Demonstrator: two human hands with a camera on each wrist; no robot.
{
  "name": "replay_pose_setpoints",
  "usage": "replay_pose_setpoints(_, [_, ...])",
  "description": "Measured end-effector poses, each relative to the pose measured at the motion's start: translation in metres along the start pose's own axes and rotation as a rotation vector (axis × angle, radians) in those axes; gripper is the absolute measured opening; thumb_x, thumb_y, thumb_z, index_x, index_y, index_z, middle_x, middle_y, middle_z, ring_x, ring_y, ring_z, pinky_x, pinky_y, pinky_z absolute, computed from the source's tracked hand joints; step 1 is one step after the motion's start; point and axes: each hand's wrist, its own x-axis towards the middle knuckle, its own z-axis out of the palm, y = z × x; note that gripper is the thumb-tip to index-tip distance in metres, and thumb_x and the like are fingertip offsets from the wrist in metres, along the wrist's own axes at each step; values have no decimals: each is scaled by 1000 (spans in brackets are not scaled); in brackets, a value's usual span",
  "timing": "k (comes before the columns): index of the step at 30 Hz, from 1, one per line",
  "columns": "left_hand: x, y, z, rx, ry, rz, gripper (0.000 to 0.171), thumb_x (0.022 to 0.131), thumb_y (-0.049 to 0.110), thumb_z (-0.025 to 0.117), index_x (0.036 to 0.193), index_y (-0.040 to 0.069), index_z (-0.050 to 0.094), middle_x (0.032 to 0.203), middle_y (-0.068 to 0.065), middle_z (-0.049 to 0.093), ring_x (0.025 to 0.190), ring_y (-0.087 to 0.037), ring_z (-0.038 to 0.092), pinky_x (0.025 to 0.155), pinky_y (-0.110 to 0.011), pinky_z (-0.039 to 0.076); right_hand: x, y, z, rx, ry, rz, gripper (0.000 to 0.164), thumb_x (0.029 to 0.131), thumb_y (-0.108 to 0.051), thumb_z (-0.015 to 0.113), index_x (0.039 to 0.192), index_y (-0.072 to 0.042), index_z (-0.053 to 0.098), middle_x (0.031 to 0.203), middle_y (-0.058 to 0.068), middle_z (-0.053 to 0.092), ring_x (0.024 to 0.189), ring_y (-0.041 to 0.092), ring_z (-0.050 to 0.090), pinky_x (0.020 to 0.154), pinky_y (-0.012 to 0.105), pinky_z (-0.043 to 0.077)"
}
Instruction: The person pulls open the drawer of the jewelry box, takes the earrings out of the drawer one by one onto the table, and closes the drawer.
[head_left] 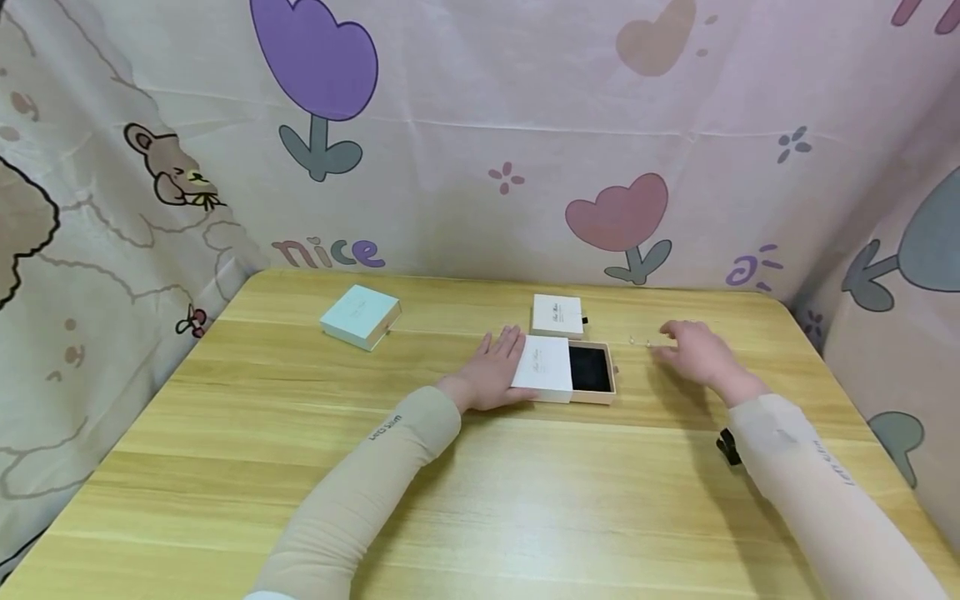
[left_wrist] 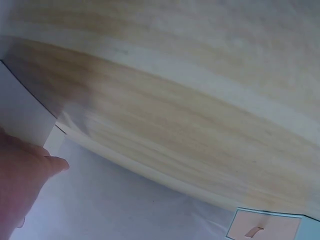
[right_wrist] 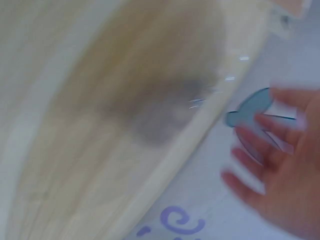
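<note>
A white drawer-style box (head_left: 546, 368) lies on the table with its tray (head_left: 611, 385) pulled out to the right, showing a black lining (head_left: 589, 368). My left hand (head_left: 491, 372) rests against the left end of its sleeve, fingers stretched out. In the left wrist view only part of that hand (left_wrist: 25, 175) shows at the edge. To the right, my right hand (head_left: 697, 354) hovers over the table with loosely bent fingers and holds nothing. Beside its fingertips lie tiny shiny pieces (head_left: 632, 340), too small to identify. The right wrist view shows the hand (right_wrist: 285, 165) blurred, fingers spread.
Just behind the pulled-out box stands a second white box (head_left: 557, 315) with a black tab. A pale blue box (head_left: 360, 317) sits at the back left. Behind the wooden table (head_left: 525, 517) hangs a printed cloth (head_left: 465, 100). Something black (head_left: 727, 447) shows beside the right sleeve.
</note>
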Motion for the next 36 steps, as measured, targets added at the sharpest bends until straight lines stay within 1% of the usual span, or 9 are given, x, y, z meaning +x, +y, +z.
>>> replay_pose_setpoints(4, [0, -2, 2, -5, 4, -1, 95, 90, 65, 36, 149, 0, 1, 158, -17, -2, 147, -27, -4, 119, -46, 5, 1, -19, 3, 209, -115, -181, 73, 85, -26, 67, 137, 13, 33, 136, 35, 39, 125, 51, 37, 105, 61, 29])
replay_pose_setpoints(6, [-1, -2, 2, -5, 1, -3, 95, 90, 65, 36, 150, 0, 0, 158, -17, -3, 147, -27, -5, 119, -46, 5, 0, -29, 5, 245, -170, -223, 88, 79, -31, 73, 141, 12, 27, 142, 34, 33, 130, 51, 32, 107, 60, 25])
replay_pose_setpoints(9, [-1, -1, 2, -12, 0, -1, 94, 90, 65, 35, 150, 1, 0, 158, -16, -4, 146, -27, -5, 119, -45, 6, -2, -40, 8, 234, -216, -252, 98, 74, -31, 77, 142, 13, 22, 145, 34, 27, 132, 51, 27, 109, 61, 22])
replay_pose_setpoints(14, [-2, 2, 0, -5, -11, 1, 94, 91, 64, 35, 149, 0, -2, 158, -17, -4, 146, -27, -5, 119, -45, 6, 0, -47, 11, 184, -236, -261, 94, 74, -23, 77, 140, 15, 23, 144, 36, 28, 132, 51, 28, 109, 59, 23])
replay_pose_setpoints(18, [-2, 3, -2, 7, -4, -1, 93, 91, 63, 36, 149, 0, 0, 158, -18, -2, 146, -28, -4, 119, -45, 7, 5, -48, 11, 158, -251, -258, 92, 73, -23, 77, 140, 15, 25, 143, 35, 30, 132, 50, 29, 109, 59, 24])
replay_pose_setpoints(22, [-2, 3, -4, 12, -1, -1, 93, 91, 63, 37, 149, -1, 2, 158, -18, -1, 147, -28, -3, 119, -45, 8, 7, -48, 11, 153, -271, -236, 93, 73, -23, 77, 140, 15, 25, 144, 34, 30, 132, 49, 29, 109, 58, 25])
replay_pose_setpoints(25, [-2, 4, -4, 14, -13, -8, 93, 91, 64, 36, 150, 0, 1, 158, -17, -2, 146, -27, -4, 119, -44, 7, 7, -49, 11, 150, -271, -222, 93, 72, -23, 77, 140, 14, 26, 144, 34, 31, 132, 49, 30, 110, 57, 25])
replay_pose_setpoints(29, [-2, 3, -3, 25, -23, -15, 94, 91, 64, 35, 149, 0, -1, 158, -16, -3, 146, -26, -5, 119, -43, 6, 8, -51, 13, 147, -262, -222, 92, 71, -22, 77, 139, 14, 27, 143, 33, 33, 132, 48, 31, 109, 57, 26])
replay_pose_setpoints(36, [-2, 4, -2, 26, -14, -12, 93, 91, 63, 36, 149, 0, 0, 158, -17, -3, 146, -26, -4, 119, -44, 6, 9, -59, 13, 146, -266, -217, 93, 72, -23, 77, 141, 12, 26, 145, 31, 32, 133, 47, 31, 110, 56, 26])
